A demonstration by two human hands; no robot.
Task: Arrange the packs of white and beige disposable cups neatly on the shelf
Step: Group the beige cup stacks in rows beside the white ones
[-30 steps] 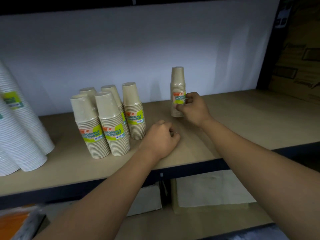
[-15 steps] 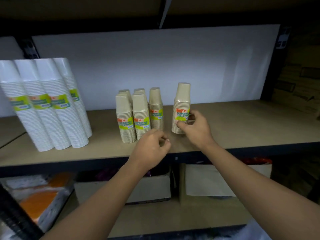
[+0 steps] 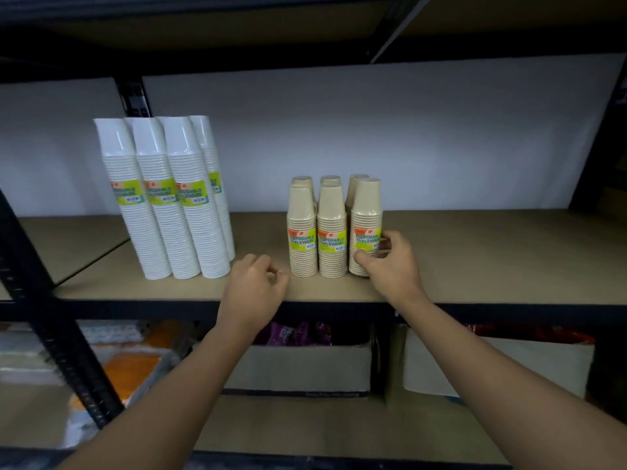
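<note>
Reaching onto a wooden shelf (image 3: 492,252), a person tidies packs of disposable cups. The right grip (image 3: 390,266) curls thumb and fingers round the lower part of the front right beige pack (image 3: 366,215). That pack stands upright, pressed against its neighbour in a tight block of beige packs (image 3: 330,228), three in front and three behind, labels facing forward. The left grip (image 3: 254,286) rests near the shelf's front edge, just left of the block, fingers loosely curled and holding nothing. Well apart to the left, the tall white packs (image 3: 176,205) stand close together in their own group, at least four of them.

The arranging looks nearly finished: both colours are grouped and upright. What seems left is letting go of the last beige pack, and perhaps squaring the rows.
</note>
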